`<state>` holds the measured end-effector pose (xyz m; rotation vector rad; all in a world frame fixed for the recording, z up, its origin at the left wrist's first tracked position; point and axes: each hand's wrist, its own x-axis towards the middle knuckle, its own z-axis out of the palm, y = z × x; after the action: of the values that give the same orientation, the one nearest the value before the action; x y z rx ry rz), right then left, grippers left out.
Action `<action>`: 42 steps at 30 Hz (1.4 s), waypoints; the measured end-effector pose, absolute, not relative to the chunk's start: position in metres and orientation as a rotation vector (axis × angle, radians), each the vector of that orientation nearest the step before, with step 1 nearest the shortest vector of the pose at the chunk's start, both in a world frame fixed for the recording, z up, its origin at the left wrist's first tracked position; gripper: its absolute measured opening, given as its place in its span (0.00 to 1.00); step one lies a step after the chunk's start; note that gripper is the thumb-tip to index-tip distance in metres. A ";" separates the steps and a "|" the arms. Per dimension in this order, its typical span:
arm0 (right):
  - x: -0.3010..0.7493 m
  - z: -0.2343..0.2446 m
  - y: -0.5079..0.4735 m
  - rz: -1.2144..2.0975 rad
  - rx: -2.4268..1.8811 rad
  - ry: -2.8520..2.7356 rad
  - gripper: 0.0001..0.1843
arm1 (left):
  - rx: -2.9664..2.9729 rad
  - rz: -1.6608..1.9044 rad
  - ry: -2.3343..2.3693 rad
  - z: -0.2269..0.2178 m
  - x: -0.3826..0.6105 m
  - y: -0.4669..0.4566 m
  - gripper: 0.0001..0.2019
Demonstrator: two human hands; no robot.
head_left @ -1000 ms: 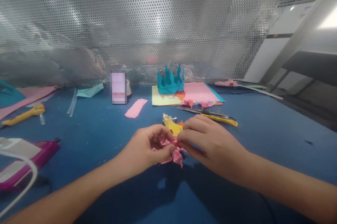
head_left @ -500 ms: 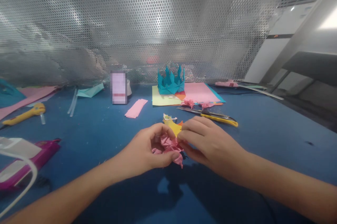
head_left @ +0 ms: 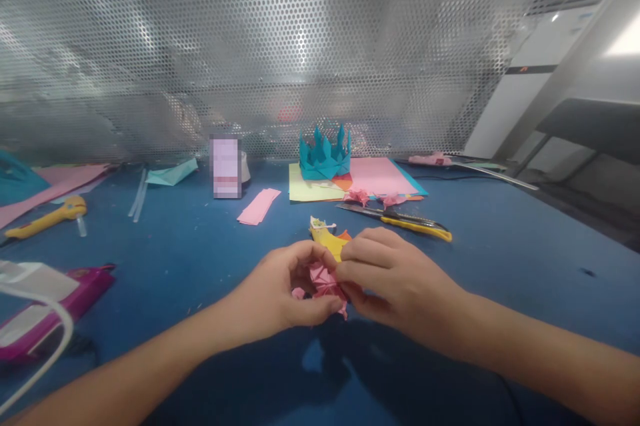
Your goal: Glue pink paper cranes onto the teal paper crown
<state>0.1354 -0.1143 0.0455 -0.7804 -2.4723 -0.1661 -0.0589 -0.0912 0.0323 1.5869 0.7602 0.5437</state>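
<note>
Above the blue table, my left hand [head_left: 285, 286] curls its thumb and fingers around a folded pink paper flower [head_left: 324, 279]. From the right, my right hand [head_left: 385, 276] pinches the flower's edge with its fingertips, which partly cover it. Just beyond the fingers lies a yellow paper piece [head_left: 325, 237] with a torn whitish end and a bit of orange beside it. A yellow and black utility knife [head_left: 415, 223] rests past my right hand, near two crumpled pink paper pieces [head_left: 357, 196].
A teal paper crown [head_left: 325, 156] stands on coloured paper sheets [head_left: 383, 176] at the back. Pink paper strips [head_left: 259, 206] and a blurred-out upright object [head_left: 227, 167] are left of it. A yellow glue gun [head_left: 50, 218] and a magenta case [head_left: 80, 293] with a white cable lie at left.
Both hands have shifted slightly, and the pink flower has turned a little between them. More of it is now covered by my fingers. Everything else on the table stays put.
</note>
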 end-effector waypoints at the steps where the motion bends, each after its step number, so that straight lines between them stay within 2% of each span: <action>1: 0.135 0.045 -0.114 -0.164 -0.778 -2.474 0.12 | 1.590 0.541 0.763 0.032 -0.059 -0.091 0.12; 11: 0.138 0.045 -0.115 -0.067 -0.796 -2.466 0.08 | 1.554 0.532 0.746 0.032 -0.059 -0.092 0.12; 20: 0.133 0.045 -0.114 -0.086 -0.792 -2.465 0.11 | 1.603 0.535 0.753 0.031 -0.059 -0.093 0.13; 28: 0.144 0.048 -0.111 -0.049 -0.871 -2.426 0.04 | 1.510 0.574 0.719 0.029 -0.060 -0.090 0.12; 37: 0.147 0.052 -0.111 -0.014 -0.870 -2.465 0.06 | 1.513 0.579 0.780 0.032 -0.058 -0.089 0.12; 42: 0.144 0.050 -0.110 -0.087 -0.859 -2.439 0.10 | 1.484 0.579 0.765 0.030 -0.057 -0.090 0.14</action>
<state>0.1444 -0.1104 0.0501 -0.8586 -2.4394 -0.0868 -0.0573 -0.0898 0.0297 1.4839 0.7647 0.5790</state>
